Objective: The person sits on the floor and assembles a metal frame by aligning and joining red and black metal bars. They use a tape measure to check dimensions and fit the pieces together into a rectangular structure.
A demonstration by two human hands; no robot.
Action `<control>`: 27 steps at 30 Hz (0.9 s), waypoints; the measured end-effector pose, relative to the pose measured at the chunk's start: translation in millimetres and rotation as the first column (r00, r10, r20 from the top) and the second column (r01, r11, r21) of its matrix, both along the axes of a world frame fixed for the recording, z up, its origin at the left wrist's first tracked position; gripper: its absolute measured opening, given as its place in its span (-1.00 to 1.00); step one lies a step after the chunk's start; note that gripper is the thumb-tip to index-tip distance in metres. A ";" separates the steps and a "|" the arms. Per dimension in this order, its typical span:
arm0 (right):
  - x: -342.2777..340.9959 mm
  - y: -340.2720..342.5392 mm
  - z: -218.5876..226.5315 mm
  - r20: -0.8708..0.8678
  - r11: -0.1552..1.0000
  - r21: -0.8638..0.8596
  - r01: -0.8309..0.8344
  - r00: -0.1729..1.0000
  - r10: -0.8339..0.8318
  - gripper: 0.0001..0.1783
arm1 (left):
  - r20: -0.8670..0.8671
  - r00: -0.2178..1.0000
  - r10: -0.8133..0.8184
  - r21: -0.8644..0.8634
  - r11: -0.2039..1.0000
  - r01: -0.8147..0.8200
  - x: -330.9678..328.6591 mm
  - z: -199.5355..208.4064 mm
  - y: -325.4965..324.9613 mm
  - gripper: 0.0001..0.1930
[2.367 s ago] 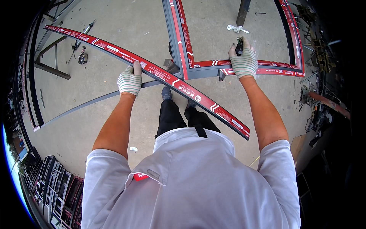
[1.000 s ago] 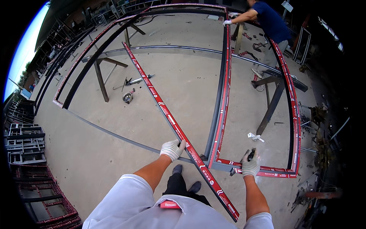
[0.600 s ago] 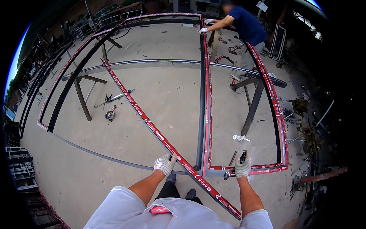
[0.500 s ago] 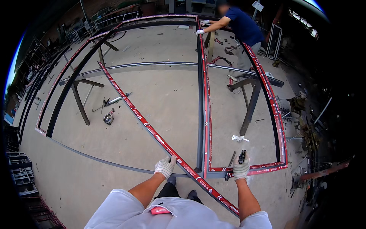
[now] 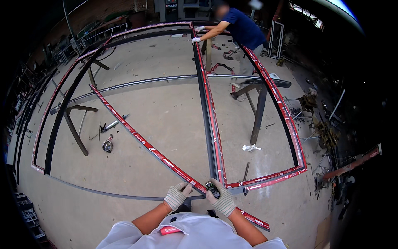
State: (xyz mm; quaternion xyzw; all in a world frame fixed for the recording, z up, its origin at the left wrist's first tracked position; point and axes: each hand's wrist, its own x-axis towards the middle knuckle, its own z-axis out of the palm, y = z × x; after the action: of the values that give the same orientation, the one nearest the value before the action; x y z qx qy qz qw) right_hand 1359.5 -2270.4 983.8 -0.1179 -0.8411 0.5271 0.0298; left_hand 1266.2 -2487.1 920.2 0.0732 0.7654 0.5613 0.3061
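A long, narrow frame bar [image 5: 149,145] with red protective film slants across the large window-like frame, one end near my waist. My left hand [image 5: 177,196], in a striped knit glove, is closed at the bar's left edge, fingers curled against it. My right hand [image 5: 223,200], gloved alike, grips a small black tape measure [image 5: 212,189] right over the bar. Beside it stands the frame's dark upright [image 5: 211,149], also lined with red film. The bar's surface beneath my right hand is hidden.
At the far side a co-worker in dark blue [image 5: 246,29] has gloved hands on the frame's middle upright. Stands with dark legs [image 5: 258,120] and a long metal beam [image 5: 166,79] are under the frame. A caulking gun [image 5: 114,123] and a round metal pot [image 5: 107,145] lie on the floor.
My right hand has moved left with the tape measure, from the frame's near right corner to the slanting bar beside my left hand. The whole view has shifted slightly.
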 end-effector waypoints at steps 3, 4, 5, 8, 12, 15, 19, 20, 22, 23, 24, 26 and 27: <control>0.2 -11.1 8.0 0.097 0.997 -0.046 -0.068 0.993 0.072 -0.23 | -0.040 0.991 -0.126 0.108 0.986 0.130 2.6 24.8 21.5 -0.66; 2.5 -12.9 6.3 0.073 0.997 -0.011 -0.074 0.995 0.074 -0.19 | -0.023 0.986 -0.164 0.100 0.981 0.165 3.3 22.2 24.0 -0.69; 4.8 -12.2 6.9 0.079 0.998 -0.008 -0.069 0.994 0.069 -0.19 | -0.012 0.986 -0.165 0.138 0.977 0.165 6.4 21.6 25.8 -0.70; 12.0 -2.1 18.6 0.092 0.998 0.008 -0.064 0.994 0.063 -0.17 | 0.033 0.979 -0.201 0.213 0.958 0.190 13.8 32.4 32.8 -0.70; 26.2 16.6 24.7 0.041 0.996 0.006 -0.089 0.995 0.088 -0.12 | 0.105 0.970 -0.221 0.300 0.937 0.181 23.6 48.2 47.2 -0.66; 31.6 24.6 36.2 0.100 0.991 -0.001 -0.131 0.986 0.130 -0.11 | 0.144 0.985 -0.096 0.273 0.961 0.054 38.3 51.8 66.7 -0.70; 41.8 30.7 40.2 0.100 0.979 0.113 -0.169 0.982 0.158 -0.15 | 0.114 0.993 0.037 0.341 0.937 -0.074 58.6 50.8 80.4 -0.76; 46.8 35.7 36.6 0.062 0.982 0.108 -0.158 0.986 0.152 -0.18 | 0.051 0.998 0.048 0.301 0.952 -0.061 61.3 52.7 86.2 -0.76; 58.4 46.4 33.6 0.021 0.985 0.098 -0.142 0.990 0.140 -0.26 | 0.133 0.985 0.114 0.346 0.925 -0.154 62.8 59.6 90.0 -0.76; 65.6 53.3 39.6 0.107 0.975 0.156 -0.156 0.984 0.140 -0.29 | 0.151 0.977 0.151 0.360 0.912 -0.197 59.3 61.2 88.1 -0.75; 72.2 63.8 38.2 0.160 0.957 0.221 -0.188 0.975 0.155 -0.33 | 0.154 0.959 0.236 0.424 0.861 -0.280 52.4 60.0 81.5 -0.75; 90.1 88.9 37.2 0.197 0.921 0.327 -0.211 0.969 0.152 -0.40 | 0.172 0.907 0.384 0.546 0.729 -0.412 32.9 55.5 60.9 -0.77; 99.9 104.6 39.3 0.183 0.905 0.375 -0.201 0.973 0.141 -0.45 | 0.217 0.861 0.459 0.593 0.638 -0.490 19.9 62.6 49.4 -0.78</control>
State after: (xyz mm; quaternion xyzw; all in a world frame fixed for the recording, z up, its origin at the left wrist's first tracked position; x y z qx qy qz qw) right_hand 1459.5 -2165.8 1023.1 -0.0749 -0.9362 0.3385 -0.0577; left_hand 1286.1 -2437.7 982.8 -0.0452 0.5169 0.8460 0.1229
